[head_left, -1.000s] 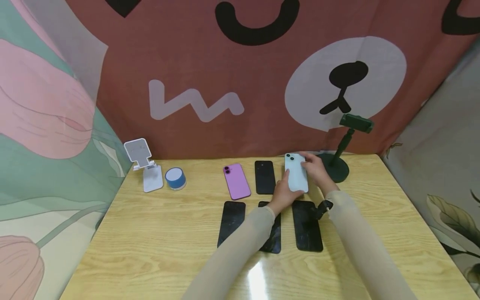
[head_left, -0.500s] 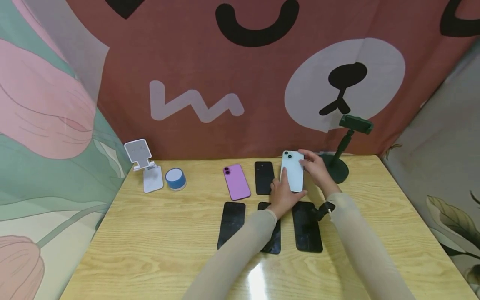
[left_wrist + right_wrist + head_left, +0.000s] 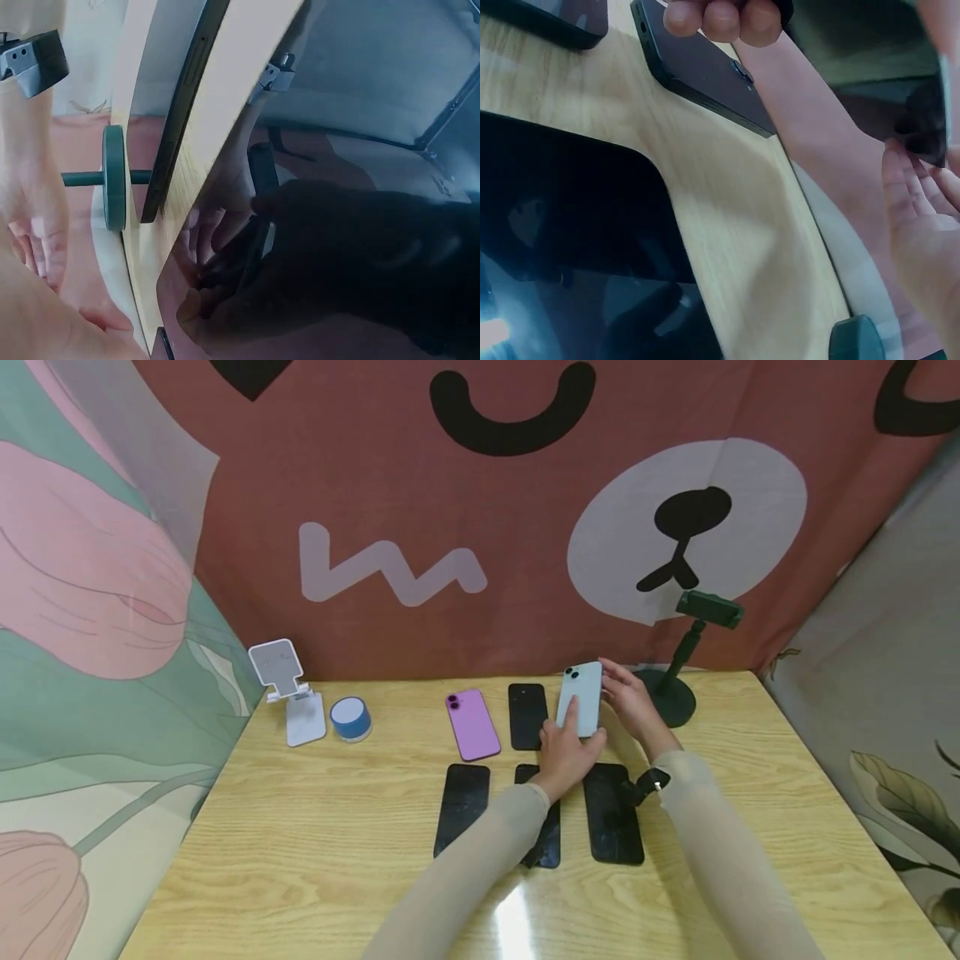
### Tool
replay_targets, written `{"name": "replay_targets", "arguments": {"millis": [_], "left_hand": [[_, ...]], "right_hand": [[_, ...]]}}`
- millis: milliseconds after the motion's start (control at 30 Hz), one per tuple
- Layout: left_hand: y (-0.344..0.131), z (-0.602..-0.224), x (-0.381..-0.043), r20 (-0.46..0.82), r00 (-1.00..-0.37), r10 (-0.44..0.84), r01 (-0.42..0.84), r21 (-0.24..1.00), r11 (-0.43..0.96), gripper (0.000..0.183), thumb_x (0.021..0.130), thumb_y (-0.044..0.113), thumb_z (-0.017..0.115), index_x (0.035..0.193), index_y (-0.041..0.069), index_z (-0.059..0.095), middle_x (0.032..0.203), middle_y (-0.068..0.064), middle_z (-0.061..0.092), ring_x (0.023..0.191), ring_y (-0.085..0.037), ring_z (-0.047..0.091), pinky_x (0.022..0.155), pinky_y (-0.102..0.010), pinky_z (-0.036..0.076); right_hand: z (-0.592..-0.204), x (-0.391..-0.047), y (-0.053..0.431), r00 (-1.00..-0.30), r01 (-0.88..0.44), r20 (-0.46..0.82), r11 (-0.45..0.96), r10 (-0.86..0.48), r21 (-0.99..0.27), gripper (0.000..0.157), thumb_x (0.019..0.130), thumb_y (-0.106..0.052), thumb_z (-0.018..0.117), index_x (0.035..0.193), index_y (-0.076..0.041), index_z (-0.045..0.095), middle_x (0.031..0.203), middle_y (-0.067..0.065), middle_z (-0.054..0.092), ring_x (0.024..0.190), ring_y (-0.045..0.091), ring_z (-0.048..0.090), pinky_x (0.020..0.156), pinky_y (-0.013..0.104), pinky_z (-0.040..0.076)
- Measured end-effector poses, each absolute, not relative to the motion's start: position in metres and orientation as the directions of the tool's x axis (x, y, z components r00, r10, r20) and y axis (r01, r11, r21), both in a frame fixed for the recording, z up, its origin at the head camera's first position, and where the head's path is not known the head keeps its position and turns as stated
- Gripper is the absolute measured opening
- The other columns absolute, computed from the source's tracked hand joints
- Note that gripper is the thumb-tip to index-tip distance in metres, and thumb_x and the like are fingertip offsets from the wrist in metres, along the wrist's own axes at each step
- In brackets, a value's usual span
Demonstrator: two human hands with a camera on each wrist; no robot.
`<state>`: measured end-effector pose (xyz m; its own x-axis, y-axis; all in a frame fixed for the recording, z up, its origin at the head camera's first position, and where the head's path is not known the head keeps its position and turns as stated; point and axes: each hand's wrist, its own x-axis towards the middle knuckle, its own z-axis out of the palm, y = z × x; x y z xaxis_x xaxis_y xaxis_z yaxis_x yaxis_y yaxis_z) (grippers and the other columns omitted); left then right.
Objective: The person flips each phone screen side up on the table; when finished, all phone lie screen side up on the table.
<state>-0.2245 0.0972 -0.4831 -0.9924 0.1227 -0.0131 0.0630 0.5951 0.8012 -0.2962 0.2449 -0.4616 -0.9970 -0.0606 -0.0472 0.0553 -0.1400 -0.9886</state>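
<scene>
A light blue phone (image 3: 587,693) is held up at the back of the table, its camera side toward the head view. My left hand (image 3: 564,762) grips its lower end, index finger laid along the back and thumb by the bottom edge. My right hand (image 3: 633,708) pinches the right edge near the top. From the right wrist, the phone's dark screen (image 3: 885,82) shows raised off the table, with left fingertips (image 3: 721,22) beside it and the right hand (image 3: 922,232) at its corner. Close by on the left lies a black phone (image 3: 527,717), camera side up.
A purple phone (image 3: 474,725) lies further left. Several dark phones, one of them (image 3: 613,814) at the right, form a front row, partly under my arms. A green phone stand (image 3: 678,677) is at right; a white stand (image 3: 303,714) and a blue round speaker-like cylinder (image 3: 350,718) are at left.
Both hands have shifted the light blue phone a little left. Its top has swung from leaning left to leaning right. The things on the table have stayed put.
</scene>
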Motion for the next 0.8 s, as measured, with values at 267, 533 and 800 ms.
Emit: {"name": "replay_targets", "arguments": {"millis": [267,533,800], "left_hand": [[0.093,-0.481,-0.224,-0.074,-0.972,0.224,0.021,0.919,0.394,0.058,0.093,0.059,0.032,0.147,0.048,0.015,0.135,-0.017,0.040,0.110,-0.028,0.046,0.089,-0.045,0.040],[0.092,-0.484,-0.228,-0.045,-0.953,0.300,-0.009,0.993,0.119,0.047,0.101,0.036,0.025,0.147,0.043,0.023,0.084,-0.014,0.054,0.056,-0.017,0.041,0.056,-0.030,0.039],[0.090,-0.487,-0.232,-0.129,-0.919,0.373,-0.211,0.959,-0.190,0.049,0.103,0.031,0.020,0.152,0.027,0.015,0.143,-0.021,0.034,0.083,-0.036,0.064,0.066,-0.033,0.054]], "right_hand": [[-0.470,-0.293,0.240,-0.988,0.100,-0.074,-0.198,-0.137,-0.975,0.061,0.101,-0.033,0.039,0.152,-0.010,0.016,0.152,0.009,0.027,0.124,0.010,0.039,0.111,0.039,0.020],[-0.477,-0.290,0.233,-0.988,0.065,-0.033,-0.206,-0.154,-0.976,0.061,0.102,-0.029,0.039,0.154,-0.018,0.010,0.126,0.005,0.038,0.095,0.005,0.056,0.089,0.026,0.041],[-0.484,-0.288,0.235,-0.991,0.084,-0.064,-0.173,-0.119,-0.981,0.063,0.099,-0.014,0.047,0.153,-0.013,0.014,0.144,0.015,0.030,0.122,0.017,0.044,0.095,0.024,0.040]]}}
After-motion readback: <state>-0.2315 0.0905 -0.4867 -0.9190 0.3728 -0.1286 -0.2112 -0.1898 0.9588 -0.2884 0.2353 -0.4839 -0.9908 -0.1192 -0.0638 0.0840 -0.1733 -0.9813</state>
